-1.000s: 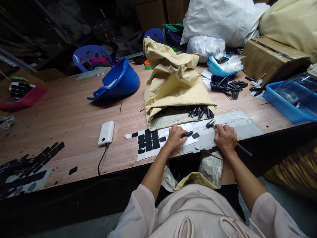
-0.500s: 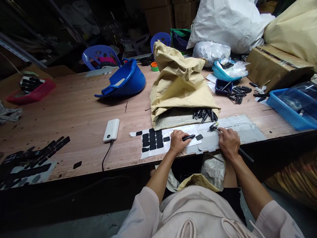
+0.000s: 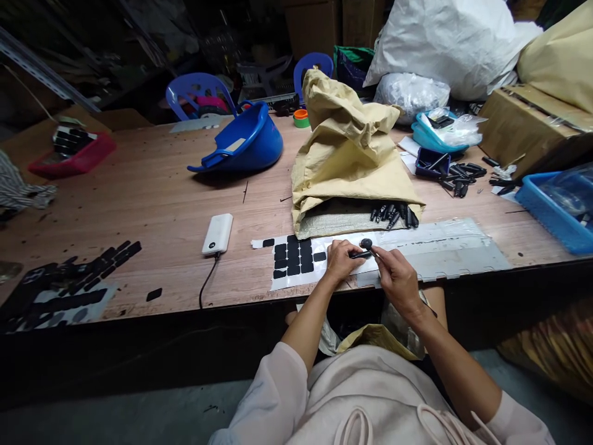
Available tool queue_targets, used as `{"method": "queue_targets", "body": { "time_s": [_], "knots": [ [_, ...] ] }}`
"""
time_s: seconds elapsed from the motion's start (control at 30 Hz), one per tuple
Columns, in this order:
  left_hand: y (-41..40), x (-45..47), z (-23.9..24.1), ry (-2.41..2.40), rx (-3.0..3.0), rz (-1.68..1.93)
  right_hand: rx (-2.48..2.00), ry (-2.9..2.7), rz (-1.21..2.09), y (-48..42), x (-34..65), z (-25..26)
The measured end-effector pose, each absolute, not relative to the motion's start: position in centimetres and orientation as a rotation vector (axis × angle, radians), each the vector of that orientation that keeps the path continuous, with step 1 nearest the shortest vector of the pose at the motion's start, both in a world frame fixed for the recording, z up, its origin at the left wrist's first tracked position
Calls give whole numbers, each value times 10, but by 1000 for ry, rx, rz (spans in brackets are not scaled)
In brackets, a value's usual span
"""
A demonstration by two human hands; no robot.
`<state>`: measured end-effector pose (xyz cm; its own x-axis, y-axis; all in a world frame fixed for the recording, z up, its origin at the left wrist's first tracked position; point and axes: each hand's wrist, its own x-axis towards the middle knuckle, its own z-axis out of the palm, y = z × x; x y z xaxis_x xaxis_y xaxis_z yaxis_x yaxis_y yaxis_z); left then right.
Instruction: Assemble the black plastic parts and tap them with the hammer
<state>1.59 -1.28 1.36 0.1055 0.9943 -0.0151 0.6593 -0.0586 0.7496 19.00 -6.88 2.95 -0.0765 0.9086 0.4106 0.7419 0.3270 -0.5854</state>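
My left hand rests at the table's front edge, fingers closed round a short black stick-like part lying on a white backing sheet. My right hand grips a thin tool whose round dark tip sits right above that part. Several black rectangular pads are stuck to the sheet just left of my left hand. A grey flat sheet extends to the right.
A tan sack lies behind my hands with black parts spilling from its mouth. A white power bank with a cable, a tipped blue basin, a blue basket, a cardboard box and more black pads at left surround the spot.
My right hand has moved left with its tool, from the grey sheet to the part in my left hand. The loose black pad beside that part is no longer visible. The camera shifted left.
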Motion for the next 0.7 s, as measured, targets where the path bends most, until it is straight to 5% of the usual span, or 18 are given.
{"method": "queue_targets", "body": {
  "time_s": [0.7],
  "knots": [
    [-14,19,10,1663,1809,713,-1800,-1749,-12,-47,269,23]
  ]
}}
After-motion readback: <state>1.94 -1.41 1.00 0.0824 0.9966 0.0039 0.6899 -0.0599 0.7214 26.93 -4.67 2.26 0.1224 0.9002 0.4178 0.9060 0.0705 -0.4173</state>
